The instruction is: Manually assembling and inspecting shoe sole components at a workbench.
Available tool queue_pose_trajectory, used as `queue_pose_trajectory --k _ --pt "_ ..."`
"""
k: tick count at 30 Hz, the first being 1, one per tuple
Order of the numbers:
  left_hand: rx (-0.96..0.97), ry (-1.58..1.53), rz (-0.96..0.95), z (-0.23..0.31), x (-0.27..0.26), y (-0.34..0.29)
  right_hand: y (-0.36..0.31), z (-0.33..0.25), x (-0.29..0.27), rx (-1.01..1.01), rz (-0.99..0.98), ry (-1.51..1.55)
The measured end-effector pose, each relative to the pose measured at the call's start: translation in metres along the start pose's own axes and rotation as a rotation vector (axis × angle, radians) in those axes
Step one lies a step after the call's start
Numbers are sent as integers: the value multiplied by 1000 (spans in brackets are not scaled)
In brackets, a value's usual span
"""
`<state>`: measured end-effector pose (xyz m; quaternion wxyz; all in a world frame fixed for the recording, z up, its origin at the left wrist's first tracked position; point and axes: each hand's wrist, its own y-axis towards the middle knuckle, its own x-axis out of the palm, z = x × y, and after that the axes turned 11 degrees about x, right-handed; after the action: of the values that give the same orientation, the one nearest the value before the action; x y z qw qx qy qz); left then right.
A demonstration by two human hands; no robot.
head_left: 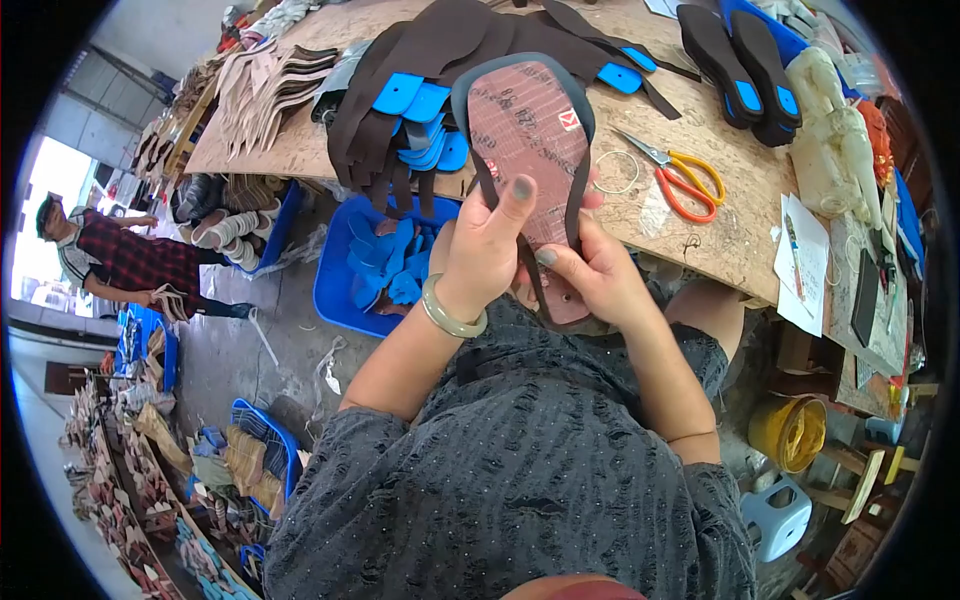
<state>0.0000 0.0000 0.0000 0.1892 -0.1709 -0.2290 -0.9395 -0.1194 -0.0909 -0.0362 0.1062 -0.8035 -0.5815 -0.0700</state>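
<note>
Both my hands hold a shoe insole point(527, 140) upright in front of me, at the table's front edge. Its visible face is a reddish-brown board with printing on it, and dark material is folded round its rim. My left hand point(482, 245) grips its left side, with the thumb laid on the board. Lower down on the right, my right hand point(600, 275) is closed on the narrow end, thumb on the face. Most fingers of both hands are hidden behind it. Scissors with red and yellow handles point(690, 185) lie on the table to the right, blades pointing away.
On the wooden table point(640, 130) lie a pile of dark brown pieces with blue ends point(400, 60), beige stacked pieces point(270, 90) and two dark insoles point(740, 70). Below stands a blue bin point(335, 285) of blue scraps. A person point(120, 245) stands at the left.
</note>
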Motion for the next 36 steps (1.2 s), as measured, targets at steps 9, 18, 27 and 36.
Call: queue_pose_trajectory --k 9,18,27,36 --pt "3 -306 101 -18 0 3 26 -11 -36 -247 182 423" --pt "42 -239 128 -21 7 -1 29 0 3 -133 267 529" --pt "156 77 197 -41 3 -5 42 0 1 -229 665 -274" --pt "19 -199 250 -47 -5 -7 35 23 -23 -125 200 74"
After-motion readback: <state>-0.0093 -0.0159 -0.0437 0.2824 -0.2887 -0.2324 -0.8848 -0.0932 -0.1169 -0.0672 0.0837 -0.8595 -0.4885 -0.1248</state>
